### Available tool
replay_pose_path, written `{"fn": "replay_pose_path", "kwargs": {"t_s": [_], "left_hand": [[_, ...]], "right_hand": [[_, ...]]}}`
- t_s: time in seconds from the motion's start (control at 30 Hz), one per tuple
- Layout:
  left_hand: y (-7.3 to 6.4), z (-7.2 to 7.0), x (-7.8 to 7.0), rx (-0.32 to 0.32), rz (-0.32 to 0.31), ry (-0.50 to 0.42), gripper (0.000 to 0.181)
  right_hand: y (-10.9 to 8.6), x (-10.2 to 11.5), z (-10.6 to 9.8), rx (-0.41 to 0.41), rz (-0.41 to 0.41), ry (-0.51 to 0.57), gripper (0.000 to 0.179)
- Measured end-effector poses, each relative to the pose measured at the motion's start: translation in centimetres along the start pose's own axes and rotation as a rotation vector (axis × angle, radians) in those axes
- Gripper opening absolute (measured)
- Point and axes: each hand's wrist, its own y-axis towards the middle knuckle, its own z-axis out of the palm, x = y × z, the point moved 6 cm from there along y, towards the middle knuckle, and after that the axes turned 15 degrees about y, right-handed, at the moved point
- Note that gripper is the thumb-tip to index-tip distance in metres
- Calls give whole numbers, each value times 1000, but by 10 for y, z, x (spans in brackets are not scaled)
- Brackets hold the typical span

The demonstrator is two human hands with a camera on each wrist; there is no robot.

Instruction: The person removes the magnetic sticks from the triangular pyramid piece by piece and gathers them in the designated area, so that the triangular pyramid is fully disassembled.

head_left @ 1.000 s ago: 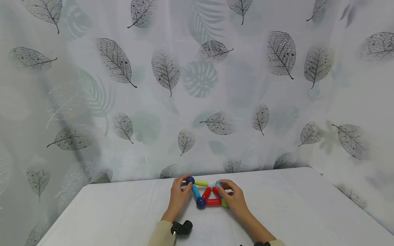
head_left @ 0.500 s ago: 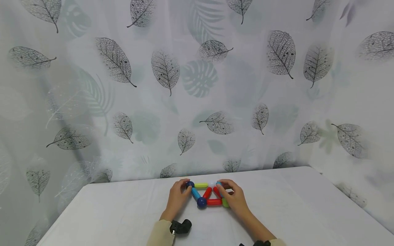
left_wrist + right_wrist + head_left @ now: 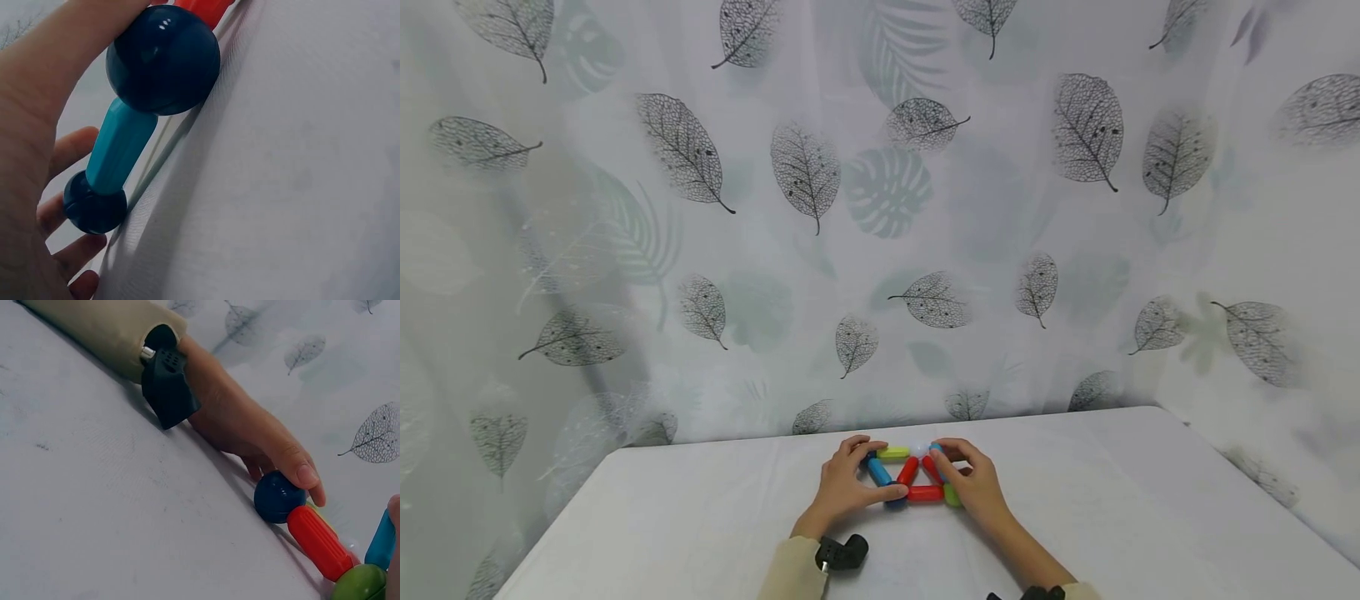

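Observation:
A flat frame of toy building rods and balls lies on the white table. My left hand spans its left side: the thumb rests on the near dark blue ball, the fingers reach round the far dark blue ball. A light blue rod joins those two balls. Along the front, a red rod runs to a green ball. My right hand pinches another light blue rod, which rises from that green ball. A yellow-green rod and a whitish ball form the back.
Behind the table's far edge hangs a pale curtain printed with leaves. A black wrist camera sits on the left wrist, beside a beige sleeve. White tablecloth extends to both sides of the frame.
My left hand has spread its thumb from the far dark blue ball toward the near one, its fingers staying at the far ball. The far-left corner has come slightly nearer. The right hand keeps its pinch.

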Motion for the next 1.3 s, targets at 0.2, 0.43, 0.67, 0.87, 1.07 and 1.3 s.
{"fn": "replay_pose_path", "kwargs": {"t_s": [0.2,0.43,0.67,0.87,1.07,1.3], "left_hand": [[0,2,1,-1,1,-9,70],[-1,6,-2,4,13,-8,70],[-1,-2,-4,-22,0,13,70],[-2,-4,-3,-10,-9,5,76],[-2,-1,-2,2,-10,-1,75],[-2,1,0,14,-13,10,75]], "right_hand": [[4,-11,-3,-17,-7,37,23],[3,-12,-8,-72,-36,57,17],[8,-6,-9,-50,9,65,24],[9,-7,-20,-62,77,108,24],[4,-8,-37,-84,98,170,23],[3,-12,-52,6,173,182,27]]}}
